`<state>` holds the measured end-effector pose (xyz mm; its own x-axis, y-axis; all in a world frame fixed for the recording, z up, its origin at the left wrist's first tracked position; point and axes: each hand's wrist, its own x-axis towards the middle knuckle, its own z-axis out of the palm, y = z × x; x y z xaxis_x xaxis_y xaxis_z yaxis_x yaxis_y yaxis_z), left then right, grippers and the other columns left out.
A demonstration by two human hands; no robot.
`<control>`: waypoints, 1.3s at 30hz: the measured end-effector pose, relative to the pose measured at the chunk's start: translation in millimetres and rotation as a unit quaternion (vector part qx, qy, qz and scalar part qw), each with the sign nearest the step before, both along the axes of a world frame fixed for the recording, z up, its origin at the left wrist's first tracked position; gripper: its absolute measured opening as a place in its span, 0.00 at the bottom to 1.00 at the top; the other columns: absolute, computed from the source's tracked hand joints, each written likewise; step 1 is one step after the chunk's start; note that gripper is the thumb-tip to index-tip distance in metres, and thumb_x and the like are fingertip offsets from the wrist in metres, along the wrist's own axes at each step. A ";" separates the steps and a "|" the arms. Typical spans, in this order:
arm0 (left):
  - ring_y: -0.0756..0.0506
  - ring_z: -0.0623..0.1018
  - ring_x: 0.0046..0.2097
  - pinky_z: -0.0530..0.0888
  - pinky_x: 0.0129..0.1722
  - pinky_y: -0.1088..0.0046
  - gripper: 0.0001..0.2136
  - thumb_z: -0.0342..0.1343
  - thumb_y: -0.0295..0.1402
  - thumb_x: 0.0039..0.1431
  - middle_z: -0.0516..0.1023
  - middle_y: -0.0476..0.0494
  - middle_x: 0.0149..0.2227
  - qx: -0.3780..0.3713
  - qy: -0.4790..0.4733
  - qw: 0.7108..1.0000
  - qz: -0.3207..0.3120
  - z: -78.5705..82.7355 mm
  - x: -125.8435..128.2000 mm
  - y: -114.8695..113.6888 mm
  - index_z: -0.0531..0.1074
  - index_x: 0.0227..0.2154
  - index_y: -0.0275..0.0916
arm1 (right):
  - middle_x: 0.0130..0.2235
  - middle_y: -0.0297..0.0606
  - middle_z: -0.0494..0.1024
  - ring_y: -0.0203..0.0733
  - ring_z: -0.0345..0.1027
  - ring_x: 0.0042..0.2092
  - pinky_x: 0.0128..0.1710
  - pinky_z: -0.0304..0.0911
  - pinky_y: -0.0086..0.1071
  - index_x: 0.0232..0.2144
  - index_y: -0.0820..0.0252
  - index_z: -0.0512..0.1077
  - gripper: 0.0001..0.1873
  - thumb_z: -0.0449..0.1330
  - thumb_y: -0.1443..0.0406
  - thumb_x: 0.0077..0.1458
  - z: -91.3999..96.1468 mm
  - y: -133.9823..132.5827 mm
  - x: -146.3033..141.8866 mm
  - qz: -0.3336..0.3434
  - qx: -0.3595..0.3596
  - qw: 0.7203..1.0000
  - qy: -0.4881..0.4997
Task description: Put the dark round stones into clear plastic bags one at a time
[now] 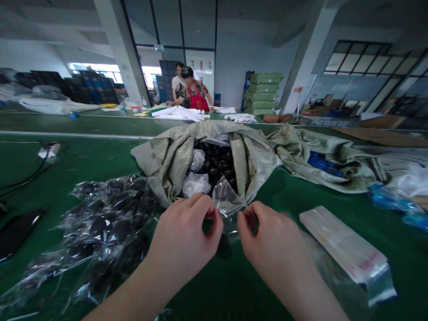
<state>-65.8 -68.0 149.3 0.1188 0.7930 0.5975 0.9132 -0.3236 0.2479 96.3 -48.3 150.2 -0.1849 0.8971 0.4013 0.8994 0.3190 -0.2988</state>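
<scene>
Both my hands pinch a small clear plastic bag [226, 194] just above the green table. My left hand [187, 232] grips its left edge with closed fingers, and a dark round piece shows below it inside the bag. My right hand [267, 240] pinches the right edge. Right behind the bag lies an open woven sack [174, 154] filled with black round pieces [219, 165] and some crumpled clear bags.
A heap of filled clear bags [103, 209] lies at the left. A stack of flat empty bags [347, 249] lies at the right. A second sack [321, 156] is behind it. Cables and a dark object sit far left. Two people work at the far table [187, 91].
</scene>
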 end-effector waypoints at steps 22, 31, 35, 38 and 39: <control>0.51 0.68 0.24 0.65 0.24 0.73 0.08 0.50 0.29 0.59 0.66 0.51 0.24 -0.003 0.020 1.000 0.013 7.8 -2.6 -17.0 0.63 0.24 0.40 | 0.16 0.30 0.70 0.35 0.62 0.17 0.19 0.45 0.29 0.18 0.57 0.68 0.14 0.58 0.63 0.56 1.2 -3.3 5.9 0.032 0.069 0.996 0.044; 0.49 0.71 0.28 0.70 0.29 0.71 0.08 0.47 0.30 0.64 0.71 0.48 0.28 0.013 0.046 0.997 -0.062 12.0 -2.3 -19.8 0.69 0.31 0.40 | 0.15 0.29 0.65 0.32 0.57 0.16 0.20 0.41 0.29 0.16 0.57 0.64 0.18 0.56 0.62 0.56 4.8 -8.9 3.9 0.047 0.052 0.997 0.044; 0.49 0.70 0.26 0.69 0.28 0.71 0.08 0.48 0.29 0.63 0.71 0.48 0.26 0.032 0.059 0.996 -0.051 14.1 -4.4 -22.4 0.69 0.29 0.40 | 0.16 0.30 0.67 0.34 0.59 0.17 0.20 0.41 0.30 0.17 0.57 0.65 0.16 0.55 0.63 0.56 5.2 -9.5 3.9 0.044 0.023 0.998 0.036; 0.49 0.70 0.25 0.68 0.26 0.72 0.09 0.48 0.29 0.61 0.71 0.49 0.25 0.047 0.072 0.995 -0.044 16.3 -5.4 -25.0 0.68 0.26 0.40 | 0.17 0.32 0.69 0.35 0.60 0.18 0.21 0.40 0.31 0.19 0.58 0.67 0.15 0.55 0.63 0.57 4.8 -9.3 1.8 0.042 -0.031 0.998 0.021; 0.49 0.70 0.24 0.68 0.26 0.71 0.09 0.48 0.29 0.60 0.70 0.49 0.24 0.043 0.081 0.995 -0.038 16.8 -5.6 -25.7 0.67 0.25 0.40 | 0.18 0.32 0.70 0.35 0.60 0.19 0.22 0.40 0.31 0.19 0.58 0.68 0.14 0.54 0.63 0.57 4.2 -8.6 0.5 0.043 -0.057 0.997 0.018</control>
